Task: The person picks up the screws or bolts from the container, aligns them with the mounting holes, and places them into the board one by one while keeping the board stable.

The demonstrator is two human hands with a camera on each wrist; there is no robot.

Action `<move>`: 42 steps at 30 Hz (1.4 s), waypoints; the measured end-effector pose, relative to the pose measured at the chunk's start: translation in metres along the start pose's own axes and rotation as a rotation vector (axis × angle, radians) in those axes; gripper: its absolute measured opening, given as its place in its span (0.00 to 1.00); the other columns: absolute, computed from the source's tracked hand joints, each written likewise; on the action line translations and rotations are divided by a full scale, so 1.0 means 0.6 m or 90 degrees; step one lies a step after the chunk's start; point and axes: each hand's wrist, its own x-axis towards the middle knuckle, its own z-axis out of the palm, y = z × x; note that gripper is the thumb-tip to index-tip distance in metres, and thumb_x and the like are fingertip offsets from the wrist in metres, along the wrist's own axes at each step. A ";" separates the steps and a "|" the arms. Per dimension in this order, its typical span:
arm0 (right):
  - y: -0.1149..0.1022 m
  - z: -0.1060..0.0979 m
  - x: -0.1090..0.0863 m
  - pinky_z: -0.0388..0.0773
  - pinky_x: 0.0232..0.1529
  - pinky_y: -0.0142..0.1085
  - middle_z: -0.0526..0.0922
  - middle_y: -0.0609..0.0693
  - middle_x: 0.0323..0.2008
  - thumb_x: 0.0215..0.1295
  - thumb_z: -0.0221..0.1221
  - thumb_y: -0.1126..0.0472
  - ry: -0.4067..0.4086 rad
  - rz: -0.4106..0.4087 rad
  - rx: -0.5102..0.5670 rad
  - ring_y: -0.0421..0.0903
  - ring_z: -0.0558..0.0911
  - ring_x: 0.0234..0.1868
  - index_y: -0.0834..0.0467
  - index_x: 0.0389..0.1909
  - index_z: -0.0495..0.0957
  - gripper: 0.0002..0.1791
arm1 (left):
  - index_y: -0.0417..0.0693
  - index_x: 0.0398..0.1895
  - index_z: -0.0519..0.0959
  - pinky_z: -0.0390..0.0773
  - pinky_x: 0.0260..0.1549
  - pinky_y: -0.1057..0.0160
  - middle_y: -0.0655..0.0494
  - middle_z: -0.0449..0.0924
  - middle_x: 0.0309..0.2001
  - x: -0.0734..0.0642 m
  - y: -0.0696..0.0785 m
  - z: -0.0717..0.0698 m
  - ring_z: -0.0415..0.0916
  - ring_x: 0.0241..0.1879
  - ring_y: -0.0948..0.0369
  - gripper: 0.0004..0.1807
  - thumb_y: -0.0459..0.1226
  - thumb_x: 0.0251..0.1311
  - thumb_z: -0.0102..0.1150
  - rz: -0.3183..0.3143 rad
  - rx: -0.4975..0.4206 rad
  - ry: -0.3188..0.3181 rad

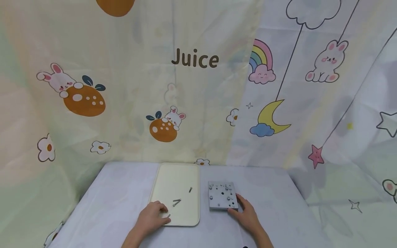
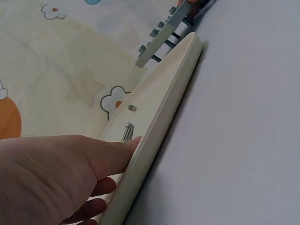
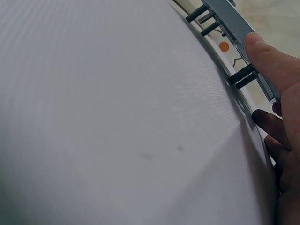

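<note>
My left hand (image 1: 152, 217) is over the near left part of a cream tray (image 1: 180, 172), thumb and fingers apart. A small screw (image 1: 169, 216) lies by its thumb tip. Several more screws are farther up the tray, among them a single screw (image 1: 190, 189) and a pair of screws (image 1: 176, 202) close together. Right of the tray is a grey metal plate (image 1: 222, 199) with holes and several bolts set in it. Bolt shanks (image 3: 241, 75) stick out beneath the plate. My right hand (image 1: 248, 217) grips the plate's near right corner, thumb on the front edge and fingers at the right side.
A pale cloth covers the table (image 1: 124, 186). Behind it hangs a printed curtain (image 1: 201, 96) with rabbits, flowers and the word Juice. The tray's raised rim (image 2: 164, 126) runs along its edge. A small dark object (image 1: 245, 247) shows at the bottom of the head view.
</note>
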 end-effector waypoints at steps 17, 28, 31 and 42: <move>0.010 0.003 -0.023 0.52 0.66 0.58 0.66 0.53 0.69 0.47 0.67 0.31 -0.004 -0.010 -0.020 0.59 0.60 0.70 0.53 0.70 0.65 0.51 | 0.53 0.29 0.86 0.76 0.33 0.60 0.68 0.74 0.31 -0.037 -0.006 -0.007 0.74 0.34 0.63 0.07 0.40 0.46 0.75 -0.013 -0.019 -0.024; 0.007 -0.007 0.007 0.52 0.67 0.56 0.64 0.55 0.70 0.51 0.64 0.31 -0.005 -0.057 -0.003 0.58 0.58 0.70 0.54 0.72 0.61 0.52 | 0.52 0.28 0.86 0.75 0.33 0.60 0.65 0.74 0.31 0.000 -0.014 -0.005 0.73 0.34 0.63 0.04 0.38 0.50 0.73 -0.022 -0.001 0.013; 0.004 -0.021 0.017 0.51 0.67 0.56 0.63 0.55 0.70 0.50 0.64 0.30 -0.004 -0.047 -0.005 0.58 0.57 0.71 0.53 0.72 0.60 0.53 | 0.54 0.28 0.85 0.75 0.35 0.60 0.67 0.75 0.32 0.017 -0.014 -0.003 0.74 0.36 0.64 0.04 0.38 0.51 0.73 -0.009 -0.012 0.017; 0.000 -0.008 -0.007 0.51 0.67 0.57 0.65 0.54 0.69 0.47 0.66 0.30 -0.003 -0.024 -0.006 0.59 0.59 0.71 0.53 0.70 0.64 0.53 | 0.63 0.30 0.82 0.76 0.38 0.62 0.77 0.74 0.32 -0.014 -0.027 0.004 0.74 0.36 0.71 0.07 0.40 0.54 0.71 -0.060 -0.114 0.047</move>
